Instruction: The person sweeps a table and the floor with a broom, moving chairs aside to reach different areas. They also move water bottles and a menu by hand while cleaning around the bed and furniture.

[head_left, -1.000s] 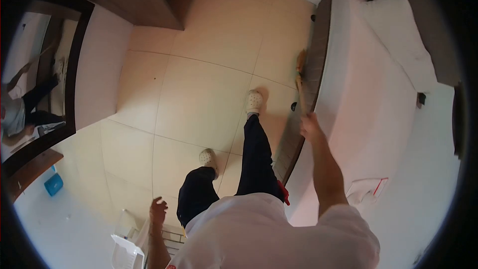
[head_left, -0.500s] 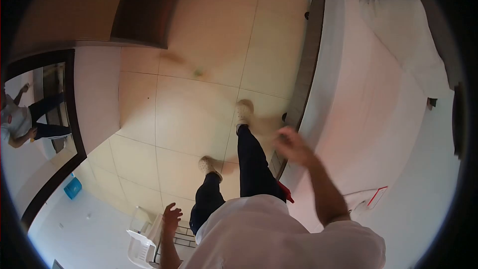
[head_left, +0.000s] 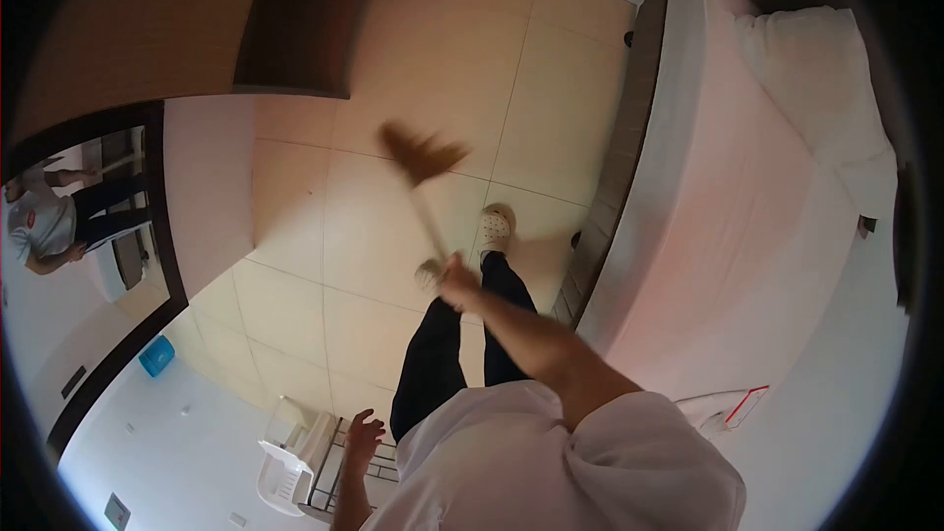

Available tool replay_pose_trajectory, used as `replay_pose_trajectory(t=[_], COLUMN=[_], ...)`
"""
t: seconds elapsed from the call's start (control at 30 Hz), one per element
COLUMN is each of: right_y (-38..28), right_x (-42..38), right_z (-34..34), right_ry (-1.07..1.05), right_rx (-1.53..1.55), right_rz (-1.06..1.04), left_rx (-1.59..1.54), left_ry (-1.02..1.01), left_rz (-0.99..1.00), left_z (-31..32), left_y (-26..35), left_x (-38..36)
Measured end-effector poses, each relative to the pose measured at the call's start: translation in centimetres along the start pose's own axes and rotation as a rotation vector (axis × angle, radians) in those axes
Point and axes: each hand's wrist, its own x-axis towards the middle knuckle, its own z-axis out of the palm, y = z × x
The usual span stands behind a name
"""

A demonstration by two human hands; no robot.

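Note:
My right hand [head_left: 459, 284] is closed around the handle of a broom, in front of my legs. The broom [head_left: 425, 152] has a brown, fanned head, blurred by motion, over the tiled floor [head_left: 383, 226] ahead of my feet. Low at the left of my body, my left hand [head_left: 365, 432] has its fingers apart and holds nothing. Two beige clogs [head_left: 498, 226] are on my feet.
A bed [head_left: 718, 187] with a white pillow [head_left: 811, 74] runs along the right. A dark-framed mirror [head_left: 162, 206] stands at the left, below brown furniture [head_left: 305, 20]. A white plastic item [head_left: 285, 477] and a blue object [head_left: 156, 356] are at the lower left.
My right hand has swung left from beside the bed to in front of my legs. The broom now shows clearly in it. My left foot has moved forward.

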Motion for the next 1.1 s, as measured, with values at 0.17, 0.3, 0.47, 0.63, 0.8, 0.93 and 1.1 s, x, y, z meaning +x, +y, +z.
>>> replay_pose_trajectory(t=[0.17, 0.3, 0.47, 0.63, 0.8, 0.93, 1.1], right_y=[-4.2, -6.6, -8.8, -16.9, -19.7, -20.6, -24.6], right_x=[-7.5, -13.4, -17.9, -4.1, 15.1, 14.0, 4.2], right_z=[3.0, -8.9, -27.4, -43.4, -35.7, -11.9, -6.4], right_ry=[-0.346, -0.108, 0.541, 0.621, 0.452, 0.081, -0.390], right_rx=[0.057, 0.072, 0.213, 0.493, 0.233, -0.564, -0.386], right_rz=[-0.034, -0.138, -0.105, -0.071, -0.170, 0.037, -0.039], left_rx=[0.081, -0.268, -0.092, -0.184, -0.229, -0.310, -0.426], left_ry=[-0.007, -0.130, 0.093, 0.144, -0.026, -0.011, 0.003], left_rz=[0.093, 0.154, 0.007, -0.141, -0.076, -0.015, 0.175], left_z=[-0.3, -3.0, -2.2, 0.6, 5.5, 6.5, 5.6], left_y=[2.0, 2.1, 5.2, 4.5, 11.1, 16.3, 19.0], left_x=[0.9, 5.7, 3.4, 3.4, 0.5, -1.2, -2.3])
